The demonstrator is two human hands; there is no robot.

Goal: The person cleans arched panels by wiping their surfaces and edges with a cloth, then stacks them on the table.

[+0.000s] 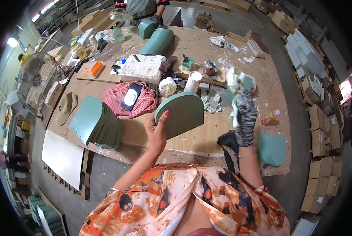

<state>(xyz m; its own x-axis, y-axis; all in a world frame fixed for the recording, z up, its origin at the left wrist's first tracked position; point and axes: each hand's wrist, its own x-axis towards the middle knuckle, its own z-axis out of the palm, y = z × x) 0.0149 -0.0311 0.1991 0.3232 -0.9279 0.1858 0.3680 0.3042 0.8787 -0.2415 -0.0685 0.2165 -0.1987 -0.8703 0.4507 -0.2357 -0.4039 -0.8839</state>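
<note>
The person's bare left hand [156, 131] is gripping a green panel [184, 116] by its left edge, the thumb lying on the near face; the panel is sitting just to the right of that hand, tilted, its rounded end pointing away from the body. The right hand [244, 112], in a grey striped glove, is hanging over the bench [140, 145], well apart from the panel; its fingers are blurring into a pale, crumpled mass, so whether it is closing on a cloth or standing open cannot be told. Similar panels are lying in a stack [89, 118] to the left of the left hand and in a neater pile [272, 149] nearer the body, to the right of the gloved hand. A small tub [187, 63] with green contents is standing beyond both hands. The step in hand is seemingly one of working or checking a single panel; the next move is probably calling for a steady left-hand grip and a level face, with the gloved hand being brought to the surface or edge.
</note>
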